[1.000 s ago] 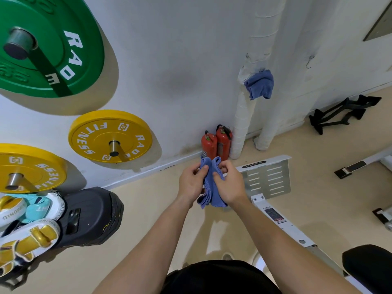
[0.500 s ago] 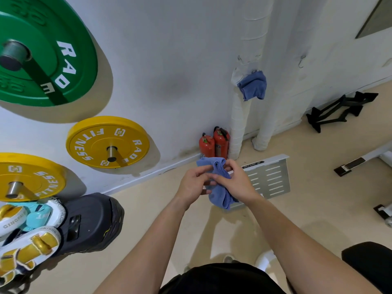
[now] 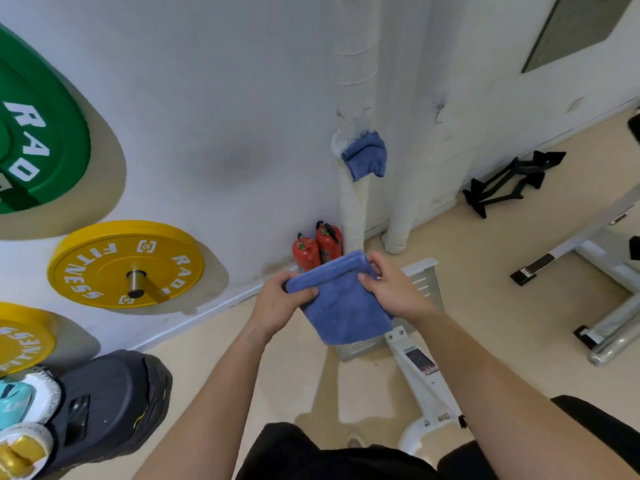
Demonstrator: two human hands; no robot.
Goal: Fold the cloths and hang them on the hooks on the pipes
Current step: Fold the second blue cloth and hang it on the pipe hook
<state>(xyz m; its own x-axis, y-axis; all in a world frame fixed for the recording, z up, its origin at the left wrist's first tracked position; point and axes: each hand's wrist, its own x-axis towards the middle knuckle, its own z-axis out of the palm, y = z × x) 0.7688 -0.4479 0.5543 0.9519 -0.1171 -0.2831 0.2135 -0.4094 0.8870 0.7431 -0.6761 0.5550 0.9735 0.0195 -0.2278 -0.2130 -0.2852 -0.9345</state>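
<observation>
I hold a folded blue cloth [image 3: 341,301] in front of me, above the floor. My left hand [image 3: 282,303] grips its upper left corner and my right hand [image 3: 389,287] pinches its upper right edge, so the cloth hangs flat between them. A second blue cloth [image 3: 367,155] hangs on a hook on the left white wrapped pipe [image 3: 351,202]. A bare metal hook [image 3: 439,114] shows on the right white pipe [image 3: 403,188].
Two red fire extinguishers [image 3: 317,249] stand at the foot of the left pipe. Yellow [image 3: 126,263] and green [image 3: 38,140] weight plates hang on the wall at left. A white bench frame [image 3: 420,368] lies below my hands, and black handles [image 3: 509,181] lie on the floor at right.
The bunched cloth between my hands has been spread into a flat folded rectangle. My hands have moved apart to its two upper corners, and my view has moved nearer the pipes.
</observation>
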